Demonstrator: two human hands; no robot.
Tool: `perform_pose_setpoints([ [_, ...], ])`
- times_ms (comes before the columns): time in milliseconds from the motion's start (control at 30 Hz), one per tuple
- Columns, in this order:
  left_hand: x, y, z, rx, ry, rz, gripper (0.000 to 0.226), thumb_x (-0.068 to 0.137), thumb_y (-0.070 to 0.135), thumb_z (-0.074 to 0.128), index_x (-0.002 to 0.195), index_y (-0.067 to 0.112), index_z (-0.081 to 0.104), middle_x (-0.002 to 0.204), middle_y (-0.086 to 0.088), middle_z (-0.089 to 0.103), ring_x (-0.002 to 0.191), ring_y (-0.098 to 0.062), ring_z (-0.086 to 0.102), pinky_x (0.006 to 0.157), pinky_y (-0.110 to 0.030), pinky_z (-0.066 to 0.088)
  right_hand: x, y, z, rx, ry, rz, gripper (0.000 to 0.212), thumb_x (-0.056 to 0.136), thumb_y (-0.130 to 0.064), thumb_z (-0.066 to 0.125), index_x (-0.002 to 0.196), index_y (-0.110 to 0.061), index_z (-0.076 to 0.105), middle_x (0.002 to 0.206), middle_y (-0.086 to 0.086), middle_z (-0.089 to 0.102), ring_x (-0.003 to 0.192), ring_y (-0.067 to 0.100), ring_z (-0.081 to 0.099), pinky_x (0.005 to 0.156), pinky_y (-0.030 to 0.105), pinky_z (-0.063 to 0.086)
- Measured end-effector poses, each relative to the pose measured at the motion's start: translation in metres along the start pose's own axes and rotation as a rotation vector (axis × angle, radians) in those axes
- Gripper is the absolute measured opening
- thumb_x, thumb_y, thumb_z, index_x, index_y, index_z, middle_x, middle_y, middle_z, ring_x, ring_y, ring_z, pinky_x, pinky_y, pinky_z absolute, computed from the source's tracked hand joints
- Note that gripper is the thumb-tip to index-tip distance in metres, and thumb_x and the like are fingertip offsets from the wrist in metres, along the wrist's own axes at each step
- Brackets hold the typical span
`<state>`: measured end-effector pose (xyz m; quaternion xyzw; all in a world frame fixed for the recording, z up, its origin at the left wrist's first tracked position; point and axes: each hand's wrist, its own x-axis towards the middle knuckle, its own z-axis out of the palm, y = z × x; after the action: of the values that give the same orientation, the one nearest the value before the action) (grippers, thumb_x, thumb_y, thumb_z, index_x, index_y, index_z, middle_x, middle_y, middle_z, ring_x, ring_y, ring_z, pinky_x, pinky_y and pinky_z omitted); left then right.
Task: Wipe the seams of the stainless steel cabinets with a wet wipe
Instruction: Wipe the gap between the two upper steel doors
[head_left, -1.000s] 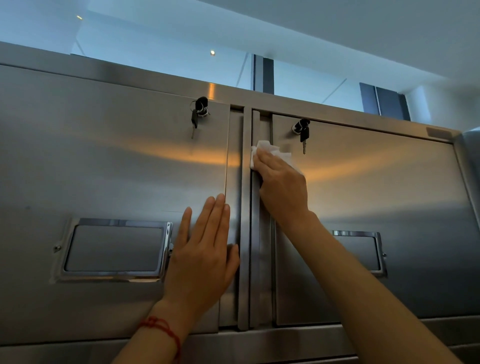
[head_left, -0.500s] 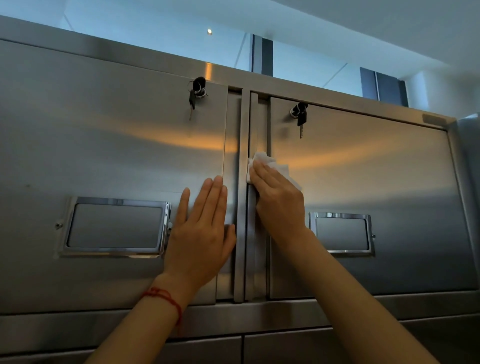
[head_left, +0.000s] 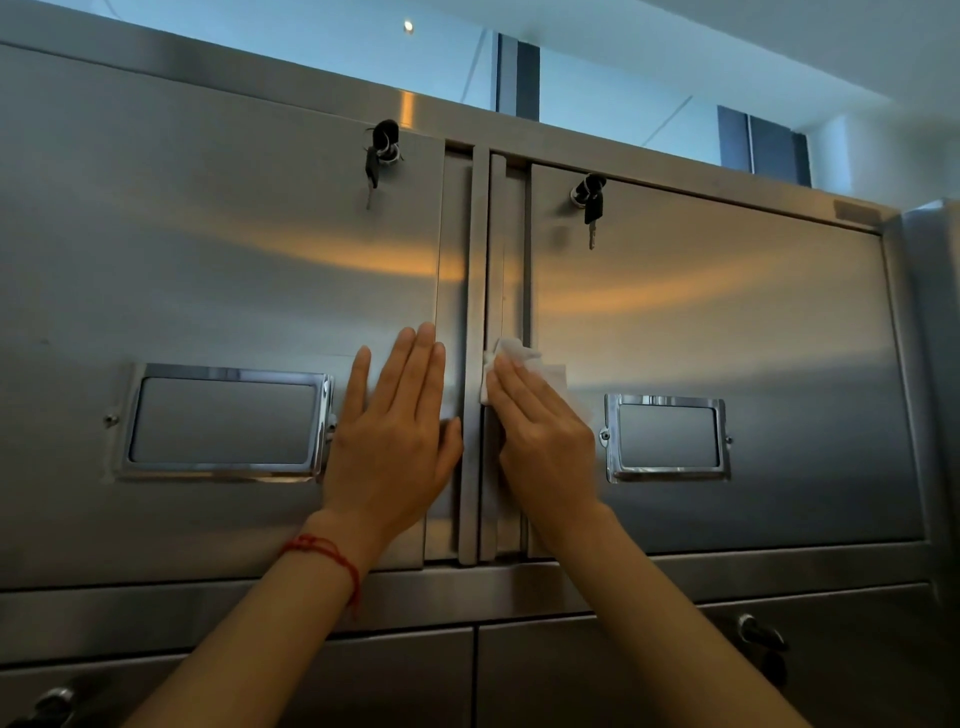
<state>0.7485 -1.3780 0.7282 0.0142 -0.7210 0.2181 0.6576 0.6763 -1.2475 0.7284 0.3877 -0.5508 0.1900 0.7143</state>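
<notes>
Two stainless steel cabinet doors meet at a vertical seam (head_left: 485, 249) in the middle of the view. My right hand (head_left: 545, 441) presses a white wet wipe (head_left: 524, 358) flat against the seam and the left edge of the right door (head_left: 727, 322), at the height of the label frames. Its fingers lie straight over the wipe. My left hand (head_left: 397, 436) rests flat with straight fingers on the right edge of the left door (head_left: 208, 270), just left of the seam. A red string bracelet sits on the left wrist.
Keys hang in the locks of the left door (head_left: 383, 150) and the right door (head_left: 589, 200). Chrome label frames sit on each door (head_left: 223, 421) (head_left: 667, 439). Lower cabinet doors (head_left: 675, 675) with locks lie below. A steel side panel (head_left: 935, 364) stands at the right edge.
My right hand has slid the wipe down the seam from near the top locks to label-frame height. The left hand stayed on the left door; the view tilted down.
</notes>
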Motion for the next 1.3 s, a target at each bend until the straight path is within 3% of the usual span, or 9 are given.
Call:
perform_pose_setpoints([
  [133, 0.0, 0.0, -0.001, 0.003, -0.004, 0.002, 0.06, 0.091, 0.036, 0.03, 0.136, -0.004, 0.039, 0.144, -0.023, 0.035, 0.134, -0.036, 0.032, 0.106, -0.059, 0.028, -0.008, -0.004, -0.002, -0.007, -0.011, -0.012, 0.035, 0.079, 0.0, 0.048, 0.108, 0.008, 0.066, 0.114, 0.025, 0.063, 0.106, 0.035, 0.062, 0.09, 0.048, 0.049],
  [400, 0.0, 0.001, -0.005, -0.01, -0.046, 0.003, 0.06, 0.092, 0.035, 0.028, 0.137, -0.004, 0.039, 0.145, -0.023, 0.033, 0.135, -0.036, 0.031, 0.108, -0.057, 0.026, -0.025, -0.007, -0.011, 0.008, -0.086, -0.006, 0.045, 0.062, 0.007, 0.08, 0.105, 0.006, 0.068, 0.111, 0.024, 0.065, 0.103, 0.034, 0.064, 0.086, 0.048, 0.051],
  [700, -0.007, 0.003, -0.008, -0.06, -0.056, 0.061, 0.057, 0.092, 0.033, 0.031, 0.133, -0.003, 0.045, 0.141, -0.023, 0.04, 0.132, -0.036, 0.036, 0.106, -0.058, 0.028, -0.022, -0.01, -0.028, 0.011, -0.184, 0.017, 0.051, 0.053, 0.011, 0.084, 0.102, 0.005, 0.07, 0.109, 0.022, 0.066, 0.098, 0.034, 0.066, 0.086, 0.041, 0.045],
  [967, -0.025, 0.011, -0.016, -0.182, -0.118, 0.083, 0.054, 0.091, 0.033, 0.035, 0.131, 0.0, 0.049, 0.138, -0.021, 0.046, 0.132, -0.034, 0.038, 0.106, -0.058, 0.028, -0.027, -0.01, -0.052, -0.03, -0.341, -0.064, 0.051, 0.058, 0.0, 0.087, 0.105, 0.005, 0.069, 0.112, 0.022, 0.066, 0.102, 0.034, 0.065, 0.08, 0.048, 0.056],
  [1300, -0.046, 0.025, -0.035, -0.377, -0.178, 0.094, 0.054, 0.087, 0.032, 0.035, 0.126, 0.0, 0.054, 0.131, -0.02, 0.053, 0.123, -0.034, 0.049, 0.099, -0.058, 0.037, -0.038, -0.011, -0.088, -0.172, -0.269, -0.262, 0.045, 0.064, -0.002, 0.082, 0.107, 0.003, 0.068, 0.113, 0.022, 0.065, 0.105, 0.033, 0.063, 0.091, 0.044, 0.046],
])
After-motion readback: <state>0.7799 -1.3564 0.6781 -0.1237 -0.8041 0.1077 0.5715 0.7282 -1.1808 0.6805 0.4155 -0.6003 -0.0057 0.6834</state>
